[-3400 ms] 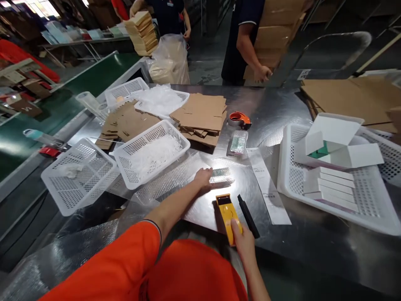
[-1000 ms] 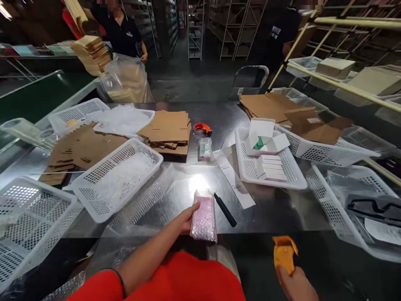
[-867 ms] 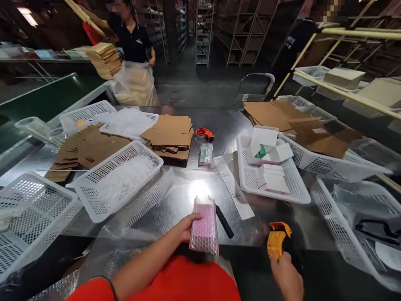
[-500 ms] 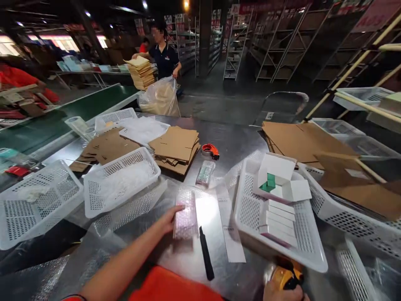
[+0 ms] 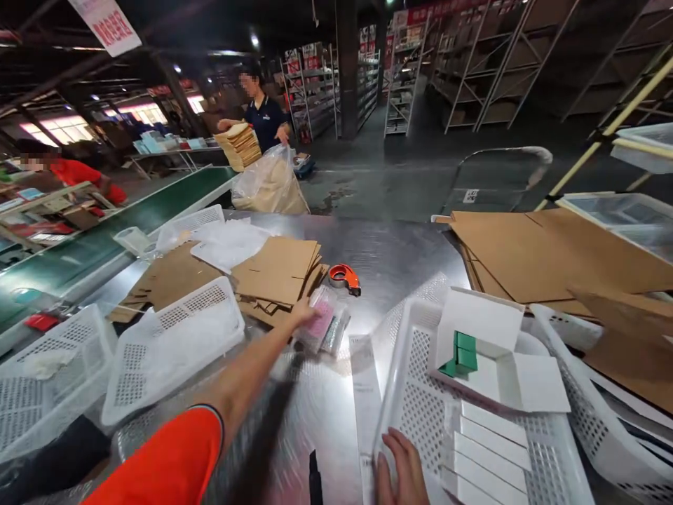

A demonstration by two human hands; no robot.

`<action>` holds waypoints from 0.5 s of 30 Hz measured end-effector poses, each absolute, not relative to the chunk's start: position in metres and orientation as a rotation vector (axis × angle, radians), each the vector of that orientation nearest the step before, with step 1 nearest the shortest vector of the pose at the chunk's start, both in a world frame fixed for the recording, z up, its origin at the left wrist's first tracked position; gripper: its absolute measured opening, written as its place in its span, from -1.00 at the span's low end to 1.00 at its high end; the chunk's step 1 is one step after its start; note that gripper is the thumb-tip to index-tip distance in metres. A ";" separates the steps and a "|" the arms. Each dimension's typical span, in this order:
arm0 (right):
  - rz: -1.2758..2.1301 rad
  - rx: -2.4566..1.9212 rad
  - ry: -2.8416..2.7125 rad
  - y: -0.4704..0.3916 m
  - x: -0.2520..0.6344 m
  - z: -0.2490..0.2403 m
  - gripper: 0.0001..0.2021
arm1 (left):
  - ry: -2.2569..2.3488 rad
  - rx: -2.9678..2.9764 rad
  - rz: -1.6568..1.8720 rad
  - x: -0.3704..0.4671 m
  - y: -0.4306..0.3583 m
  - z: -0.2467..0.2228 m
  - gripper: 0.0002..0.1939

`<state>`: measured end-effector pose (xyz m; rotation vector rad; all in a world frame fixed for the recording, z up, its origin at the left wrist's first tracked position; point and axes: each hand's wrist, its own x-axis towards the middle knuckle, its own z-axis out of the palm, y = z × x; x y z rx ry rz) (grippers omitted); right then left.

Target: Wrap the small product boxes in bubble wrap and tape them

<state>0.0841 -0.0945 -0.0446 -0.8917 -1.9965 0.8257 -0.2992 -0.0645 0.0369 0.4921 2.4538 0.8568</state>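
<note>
Pink bubble-wrapped packet [image 5: 319, 320]: my left hand [image 5: 302, 313] is clamped on its edge, perhaps aligning it with the wrapped pack [image 5: 335, 335] just beside, above the metal table [image 5: 308, 410]. My right hand [image 5: 402, 468], fingers parted, is at the white basket's [image 5: 422, 354] rim.

A warehouse packing area is indicated by tall shelving racks [image 5: 402, 95] seen beyond the far edge of the metal bench [image 5: 383, 242]. A green conveyor belt [image 5: 144, 221] is set along its left side, cardboard sheets [image 5: 557, 245] are stacked at its far right corner, and a tape dispenser [image 5: 353, 281] is placed toward its far edge.
</note>
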 end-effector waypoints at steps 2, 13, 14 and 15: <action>0.805 -0.867 -1.996 -0.082 0.075 -0.041 -0.69 | 2.289 0.458 0.928 -0.308 -0.061 0.031 -0.78; 0.692 -0.964 -2.147 -0.032 0.066 -0.007 -0.74 | 1.611 0.082 1.348 -0.288 -0.068 -0.019 -0.66; 0.683 -0.973 -2.159 -0.027 0.071 -0.008 -0.73 | 1.617 0.067 1.376 -0.284 -0.066 -0.022 -0.66; 0.673 -0.979 -2.172 -0.024 0.076 -0.009 -0.73 | 1.630 0.063 1.392 -0.281 -0.065 -0.025 -0.67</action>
